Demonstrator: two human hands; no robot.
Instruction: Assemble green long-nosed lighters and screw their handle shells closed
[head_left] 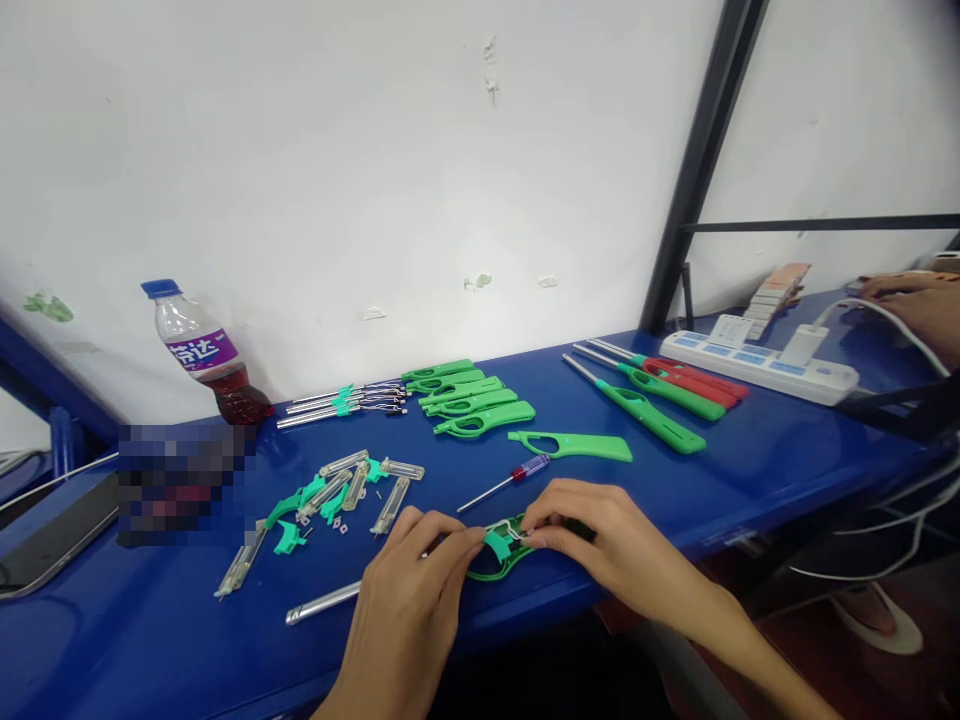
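Observation:
Near the table's front edge lies an open green lighter casing (489,574) with a teal trigger (497,546) and thin white wire inside. A silver metal tube (324,604) sticks out to its left, passing under my left hand (416,585). That hand's thumb and fingers are closed on the lighter's left end, beside the trigger. My right hand (592,520) pinches inside the casing, by the wire; the small part at its fingertips is mostly hidden. Just behind the hands lies a screwdriver (504,482) with a purple and red handle.
Loose clear fuel tanks (391,504) and teal triggers (289,538) are scattered left. Farther back lie metal tubes with wires (330,406) and green casing halves (487,416). Assembled lighters (637,405), a power strip (757,365), a soda bottle (206,350) and another person's hand (911,300) surround these.

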